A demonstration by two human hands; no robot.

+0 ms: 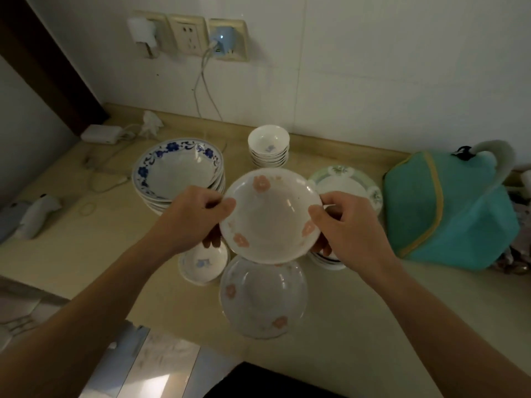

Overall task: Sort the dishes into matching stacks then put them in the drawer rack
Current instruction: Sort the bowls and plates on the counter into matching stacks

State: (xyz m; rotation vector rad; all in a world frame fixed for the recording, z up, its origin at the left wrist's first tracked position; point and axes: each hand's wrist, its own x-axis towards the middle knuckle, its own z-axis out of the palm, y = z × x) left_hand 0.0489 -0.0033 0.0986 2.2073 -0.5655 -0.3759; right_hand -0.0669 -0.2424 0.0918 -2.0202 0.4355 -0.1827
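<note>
Both hands hold a white dish with pink flowers (270, 216) above the counter. My left hand (192, 219) pinches its left rim and my right hand (344, 225) pinches its right rim. Directly below it a matching pink-flowered dish (263, 297) lies on the counter. A small bowl with a blue flower (202, 264) sits under my left hand. A stack of blue-rimmed bowls (178, 170) stands at the back left, a stack of small white bowls (268, 147) behind, and a green-rimmed plate (347, 183) to the right. Another dish (327, 261) is mostly hidden under my right hand.
A teal cloth-covered object (448, 208) stands at the right of the beige counter (86, 254). A white charger box (100, 134) and cables lie at the back left under wall sockets (188, 37). A white and grey object (31, 215) lies at the left edge.
</note>
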